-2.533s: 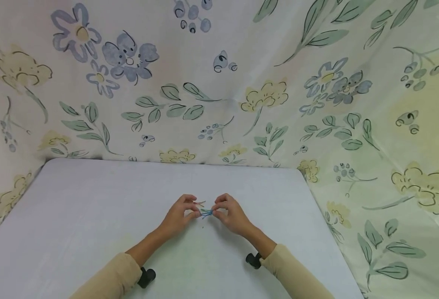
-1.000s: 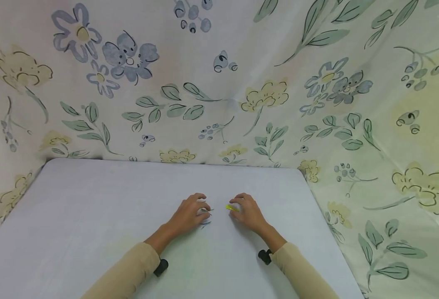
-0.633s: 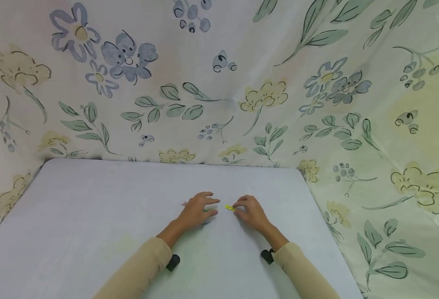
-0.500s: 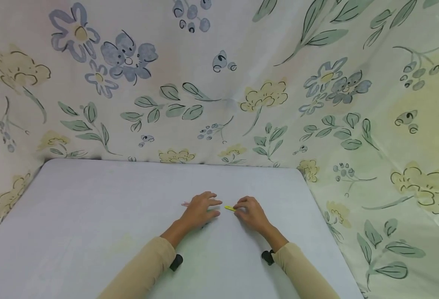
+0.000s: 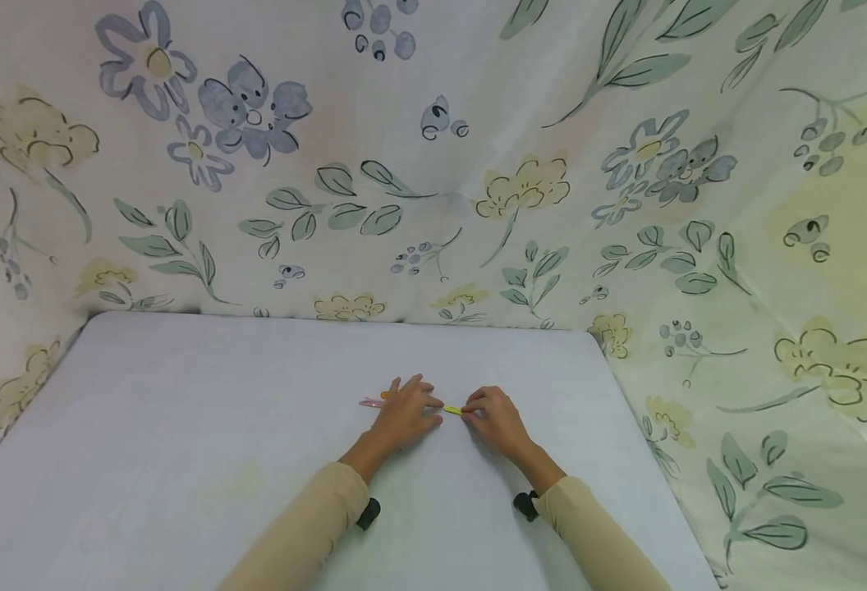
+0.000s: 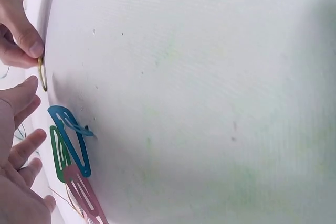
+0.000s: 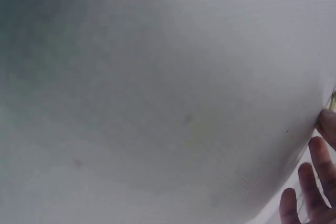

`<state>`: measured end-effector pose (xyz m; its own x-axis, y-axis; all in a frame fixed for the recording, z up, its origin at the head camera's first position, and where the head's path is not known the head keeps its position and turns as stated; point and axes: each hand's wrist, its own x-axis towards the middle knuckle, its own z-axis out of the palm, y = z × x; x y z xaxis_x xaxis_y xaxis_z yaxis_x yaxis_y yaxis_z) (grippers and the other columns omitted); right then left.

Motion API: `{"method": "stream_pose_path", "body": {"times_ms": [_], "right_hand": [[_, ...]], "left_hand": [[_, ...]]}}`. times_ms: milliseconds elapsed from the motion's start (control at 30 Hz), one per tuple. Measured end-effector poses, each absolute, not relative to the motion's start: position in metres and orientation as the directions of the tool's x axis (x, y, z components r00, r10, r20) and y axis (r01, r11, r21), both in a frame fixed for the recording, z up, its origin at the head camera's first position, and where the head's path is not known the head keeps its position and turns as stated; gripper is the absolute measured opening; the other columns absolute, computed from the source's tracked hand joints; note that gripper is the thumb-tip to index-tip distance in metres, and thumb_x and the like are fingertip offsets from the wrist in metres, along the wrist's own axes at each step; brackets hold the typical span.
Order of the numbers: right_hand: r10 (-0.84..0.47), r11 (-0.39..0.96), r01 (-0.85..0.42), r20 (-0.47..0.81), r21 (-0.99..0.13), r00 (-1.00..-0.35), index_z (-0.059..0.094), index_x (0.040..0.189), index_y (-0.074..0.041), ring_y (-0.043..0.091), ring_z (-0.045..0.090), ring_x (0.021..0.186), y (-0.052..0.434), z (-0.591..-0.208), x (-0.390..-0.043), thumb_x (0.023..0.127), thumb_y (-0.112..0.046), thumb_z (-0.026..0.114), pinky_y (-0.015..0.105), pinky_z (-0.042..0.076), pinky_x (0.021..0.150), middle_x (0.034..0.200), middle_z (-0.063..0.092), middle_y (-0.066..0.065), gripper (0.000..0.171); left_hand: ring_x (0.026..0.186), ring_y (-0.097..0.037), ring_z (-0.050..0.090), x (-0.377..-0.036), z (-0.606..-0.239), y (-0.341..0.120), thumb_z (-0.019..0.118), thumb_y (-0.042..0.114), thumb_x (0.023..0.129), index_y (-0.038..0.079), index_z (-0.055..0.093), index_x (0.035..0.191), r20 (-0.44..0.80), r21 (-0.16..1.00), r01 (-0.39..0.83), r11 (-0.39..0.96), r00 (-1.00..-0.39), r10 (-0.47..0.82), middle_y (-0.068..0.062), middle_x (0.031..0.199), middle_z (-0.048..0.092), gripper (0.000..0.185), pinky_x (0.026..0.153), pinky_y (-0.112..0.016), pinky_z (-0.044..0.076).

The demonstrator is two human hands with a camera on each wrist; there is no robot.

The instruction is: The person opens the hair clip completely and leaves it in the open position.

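Note:
My right hand (image 5: 496, 420) pinches one end of a yellow snap hair clip (image 5: 452, 410) between thumb and fingers, just above the table. Close to the clip's other end is my left hand (image 5: 406, 414), fingers spread and holding nothing. Beneath it in the left wrist view lie a blue hair clip (image 6: 59, 112), a green hair clip (image 6: 61, 176) and a pink hair clip (image 6: 71, 174), partly overlapping. A narrow blue piece (image 6: 79, 127) sticks up across the blue clip; I cannot tell if it belongs to it. An orange clip (image 5: 385, 395) shows behind the left hand.
The white table (image 5: 204, 427) carries the clips near its middle. A floral cloth (image 5: 433, 164) hangs behind and along the sides. The right wrist view shows mostly bare tabletop, with fingers at its right edge.
The blue and green clips went from between the hands to the table. The right hand now holds the yellow clip. My left hand has let go and moved right towards it.

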<state>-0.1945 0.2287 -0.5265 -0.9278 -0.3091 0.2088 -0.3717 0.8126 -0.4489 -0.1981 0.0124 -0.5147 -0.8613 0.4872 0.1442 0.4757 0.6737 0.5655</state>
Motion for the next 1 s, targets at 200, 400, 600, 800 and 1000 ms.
{"method": "stream_pose_path", "body": {"times_ms": [200, 400, 600, 800, 1000], "right_hand": [[-0.313, 0.811, -0.387, 0.234, -0.439, -0.921, 0.078, 0.080, -0.007, 0.026, 0.060, 0.099, 0.227, -0.526, -0.195, 0.081, -0.004, 0.081, 0.045, 0.050, 0.086, 0.094, 0.067, 0.004, 0.004], [-0.324, 0.810, -0.397, 0.234, -0.433, -0.917, 0.078, 0.080, -0.008, 0.026, 0.059, 0.099, 0.225, -0.527, -0.194, 0.083, -0.004, 0.079, 0.044, 0.050, 0.085, 0.095, 0.067, 0.005, 0.005], [-0.324, 0.803, -0.402, 0.243, -0.441, -0.914, 0.076, 0.082, -0.007, 0.026, 0.060, 0.099, 0.224, -0.526, -0.193, 0.085, -0.003, 0.077, 0.045, 0.050, 0.086, 0.096, 0.067, 0.005, 0.005], [-0.321, 0.794, -0.392, 0.227, -0.464, -0.920, 0.075, 0.086, -0.007, 0.026, 0.060, 0.099, 0.223, -0.527, -0.194, 0.088, -0.003, 0.074, 0.046, 0.050, 0.087, 0.097, 0.066, 0.005, 0.004], [-0.323, 0.788, -0.377, 0.194, -0.488, -0.926, 0.074, 0.091, -0.006, 0.023, 0.059, 0.098, 0.224, -0.527, -0.196, 0.091, -0.006, 0.070, 0.044, 0.050, 0.088, 0.096, 0.067, 0.003, 0.004]], "left_hand": [[0.142, -0.040, 0.035, -0.202, -0.516, 0.020, 0.075, 0.021, 0.089, 0.011, 0.078, 0.106, 0.131, 0.561, 0.462, 0.687, -0.869, 0.478, -0.017, 0.136, 0.058, 0.021, 0.112, -0.066, 0.020], [0.141, -0.040, 0.035, -0.206, -0.518, 0.023, 0.078, 0.016, 0.085, 0.011, 0.080, 0.096, 0.122, 0.594, 0.422, 0.685, -0.889, 0.441, -0.017, 0.133, 0.060, 0.012, 0.110, -0.068, 0.021], [0.138, -0.039, 0.039, -0.211, -0.522, 0.028, 0.079, 0.009, 0.083, 0.012, 0.081, 0.088, 0.173, 0.592, 0.428, 0.683, -0.895, 0.410, -0.018, 0.129, 0.063, 0.006, 0.108, -0.067, 0.026], [0.137, -0.038, 0.041, -0.215, -0.521, 0.031, 0.077, 0.007, 0.083, 0.012, 0.079, 0.085, 0.188, 0.568, 0.442, 0.694, -0.891, 0.414, -0.017, 0.127, 0.064, 0.006, 0.106, -0.065, 0.030], [0.135, -0.038, 0.042, -0.216, -0.521, 0.032, 0.074, 0.007, 0.087, 0.010, 0.076, 0.084, 0.199, 0.579, 0.450, 0.680, -0.887, 0.417, -0.017, 0.123, 0.064, 0.005, 0.103, -0.062, 0.035]]}}
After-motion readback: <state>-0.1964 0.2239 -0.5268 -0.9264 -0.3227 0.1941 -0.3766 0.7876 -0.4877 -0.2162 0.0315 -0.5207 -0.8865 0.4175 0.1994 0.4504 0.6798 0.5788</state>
